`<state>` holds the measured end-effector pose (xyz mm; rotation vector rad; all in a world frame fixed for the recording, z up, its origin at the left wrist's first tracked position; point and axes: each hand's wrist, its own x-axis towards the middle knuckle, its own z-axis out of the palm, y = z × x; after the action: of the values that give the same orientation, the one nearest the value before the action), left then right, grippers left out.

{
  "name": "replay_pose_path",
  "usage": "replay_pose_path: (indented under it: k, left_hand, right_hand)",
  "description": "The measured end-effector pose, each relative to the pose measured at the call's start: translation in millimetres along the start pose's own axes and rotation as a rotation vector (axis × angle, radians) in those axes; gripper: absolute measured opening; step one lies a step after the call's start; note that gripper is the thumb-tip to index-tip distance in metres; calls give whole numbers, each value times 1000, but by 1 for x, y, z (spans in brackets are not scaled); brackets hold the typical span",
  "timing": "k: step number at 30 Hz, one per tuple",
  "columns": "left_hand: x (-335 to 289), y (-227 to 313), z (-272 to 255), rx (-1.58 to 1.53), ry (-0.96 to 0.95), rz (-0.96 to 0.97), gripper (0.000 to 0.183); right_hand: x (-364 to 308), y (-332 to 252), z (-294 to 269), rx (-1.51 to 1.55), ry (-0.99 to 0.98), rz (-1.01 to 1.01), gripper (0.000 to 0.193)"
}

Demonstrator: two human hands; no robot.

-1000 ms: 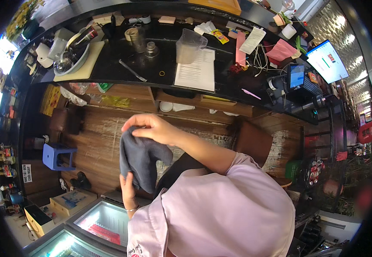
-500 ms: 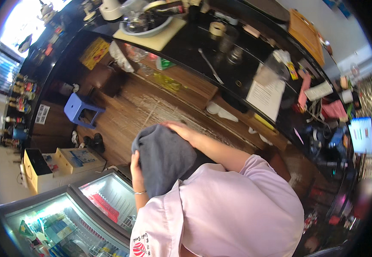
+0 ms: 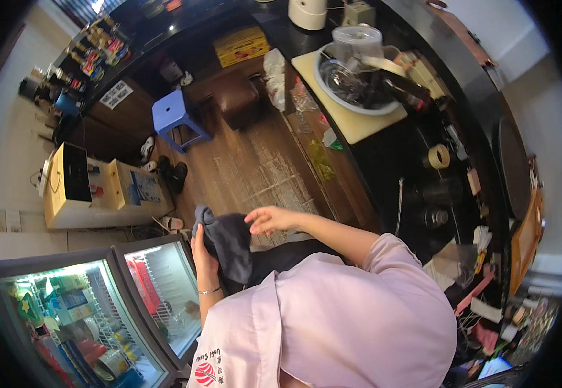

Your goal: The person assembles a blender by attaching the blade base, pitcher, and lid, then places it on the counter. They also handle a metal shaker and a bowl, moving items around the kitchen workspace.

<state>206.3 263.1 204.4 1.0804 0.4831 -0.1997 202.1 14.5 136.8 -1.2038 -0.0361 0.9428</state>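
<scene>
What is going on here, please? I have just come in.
A person in a pale pink shirt holds a dark gray cloth in the left hand. The right hand is beside the cloth's right edge, fingers loosely curled; I cannot tell whether it touches. Lit glass-door fridges stand on the left, and a blue stool ahead. On the black counter to the right, a filled basin rests on a pale board.

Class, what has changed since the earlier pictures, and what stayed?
The right hand has let go of the grey cloth, now bunched narrower, and sits beside its right edge. The view turned left. The left hand still holds the cloth; the blue stool stayed put.
</scene>
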Motion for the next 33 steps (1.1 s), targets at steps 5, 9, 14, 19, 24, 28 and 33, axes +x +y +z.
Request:
replay_pose_path:
  k: [5, 9, 14, 19, 24, 28, 33]
  left_hand:
    - [40, 14, 21, 1504, -34, 592, 51]
    - [89, 30, 54, 1559, -108, 504, 47]
    - [173, 55, 70, 478, -431, 13, 47]
    - [279, 78, 124, 87, -560, -254, 45]
    - [384, 117, 162, 503, -711, -67, 42]
    - [449, 141, 173, 692, -787, 42, 36]
    - [510, 135, 188, 730, -787, 0, 33]
  right_hand:
    - [41, -25, -29, -241, 104, -124, 93]
    - [75, -34, -50, -416, 95, -25, 119]
    - [127, -70, -84, -468, 199, -61, 120]
    - [162, -147, -147, -91, 264, -255, 66]
    - [183, -211, -206, -59, 747, -445, 25]
    - [160, -271, -253, -227, 1490, -693, 30]
    - [121, -314, -362, -1102, 1970, -401, 61]
